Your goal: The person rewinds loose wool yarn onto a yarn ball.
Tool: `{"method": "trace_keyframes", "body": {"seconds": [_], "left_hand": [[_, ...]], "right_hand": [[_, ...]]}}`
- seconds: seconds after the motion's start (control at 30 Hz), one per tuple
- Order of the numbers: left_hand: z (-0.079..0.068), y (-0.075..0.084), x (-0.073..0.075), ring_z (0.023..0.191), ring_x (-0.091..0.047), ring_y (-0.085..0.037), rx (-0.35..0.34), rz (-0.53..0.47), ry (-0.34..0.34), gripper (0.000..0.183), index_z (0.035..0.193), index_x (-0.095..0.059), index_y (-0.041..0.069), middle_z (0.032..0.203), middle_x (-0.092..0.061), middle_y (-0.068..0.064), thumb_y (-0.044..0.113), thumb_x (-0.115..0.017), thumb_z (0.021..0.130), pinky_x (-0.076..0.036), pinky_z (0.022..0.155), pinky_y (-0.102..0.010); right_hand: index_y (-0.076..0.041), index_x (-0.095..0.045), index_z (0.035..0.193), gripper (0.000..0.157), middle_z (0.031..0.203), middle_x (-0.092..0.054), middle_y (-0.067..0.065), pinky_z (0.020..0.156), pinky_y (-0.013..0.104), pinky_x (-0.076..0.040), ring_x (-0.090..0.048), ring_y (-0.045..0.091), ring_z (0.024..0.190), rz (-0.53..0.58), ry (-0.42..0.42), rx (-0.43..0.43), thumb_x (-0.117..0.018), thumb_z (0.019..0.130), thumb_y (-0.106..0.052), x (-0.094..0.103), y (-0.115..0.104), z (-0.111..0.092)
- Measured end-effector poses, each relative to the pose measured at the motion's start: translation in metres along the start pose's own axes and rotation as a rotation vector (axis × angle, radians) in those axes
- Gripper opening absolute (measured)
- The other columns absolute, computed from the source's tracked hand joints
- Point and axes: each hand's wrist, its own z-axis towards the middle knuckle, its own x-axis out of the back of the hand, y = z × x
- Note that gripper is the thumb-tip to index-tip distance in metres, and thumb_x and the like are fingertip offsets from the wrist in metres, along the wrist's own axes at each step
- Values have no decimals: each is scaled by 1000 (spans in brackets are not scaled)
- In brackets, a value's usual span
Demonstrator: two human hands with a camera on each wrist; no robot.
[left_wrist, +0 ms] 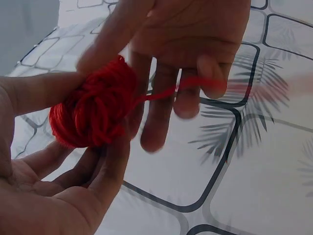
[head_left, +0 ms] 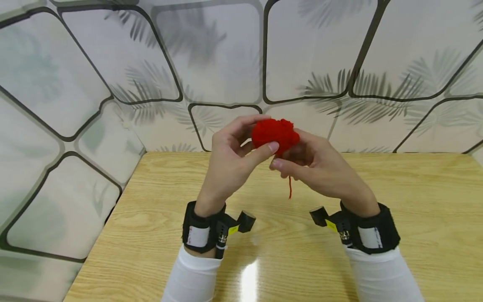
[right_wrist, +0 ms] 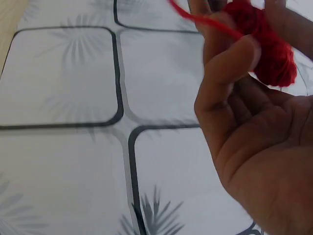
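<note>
A ball of red yarn (head_left: pixel 273 133) is held up above the table, between both hands. My left hand (head_left: pixel 231 170) grips it from the left, thumb across the near side and fingers behind. My right hand (head_left: pixel 330 170) is at the ball's right side, fingers curled about it. In the left wrist view, a loose yarn strand (left_wrist: pixel 164 92) leaves the wound ball (left_wrist: pixel 93 105) and passes across the right hand's fingers, blurred toward its far end. The right wrist view shows the strand (right_wrist: pixel 208 20) by the bent fingers. Its tail (head_left: pixel 290 188) hangs below the right hand in the head view.
A light wood-grain table (head_left: pixel 151 235) lies beneath the hands. Behind and to the left stands a pale wall covering (head_left: pixel 226 54) with dark stone-like outlines and leaf prints. Each wrist wears a black strap (head_left: pixel 203 226) with a small camera.
</note>
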Motion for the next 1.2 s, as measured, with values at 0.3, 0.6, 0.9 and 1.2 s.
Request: {"method": "trace_keyframes", "body": {"seconds": [0.3, 0.6, 0.9, 1.2], "left_hand": [[1, 18, -9, 93, -57, -20, -46, 273, 124, 35, 113, -56, -5, 107, -60, -15, 1, -63, 80, -50, 77, -35], [-2, -7, 4, 89, -60, -19, 224, 173, -157, 34, 114, -60, 10, 102, -63, -2, 21, -66, 83, -50, 72, -35], [-4, -2, 8, 93, -60, -27, 367, -57, -303, 32, 115, -60, 11, 107, -63, -8, 21, -64, 85, -48, 77, -43], [-3, -3, 4, 90, -60, -26, 369, -27, -295, 32, 114, -61, 10, 105, -63, -8, 22, -65, 84, -49, 74, -42]], "right_hand": [[-19, -64, 91, 13, 66, -53, -4, 45, 30, -41, -48, 13, 53, -233, 125, 4, -57, 90, -30, -3, -10, -6], [-11, -67, 86, 6, 73, -60, -6, 49, 24, -38, -47, 11, 54, -342, 401, 155, -62, 86, -16, 2, -17, -7], [-13, -65, 90, 7, 78, -61, -5, 52, 26, -45, -54, 15, 57, -214, 394, 126, -60, 87, -16, 2, -11, -5], [-15, -67, 100, 18, 88, -61, -5, 60, 28, -43, -52, 14, 74, -257, 330, 40, -53, 93, -24, 5, -13, -7]]}}
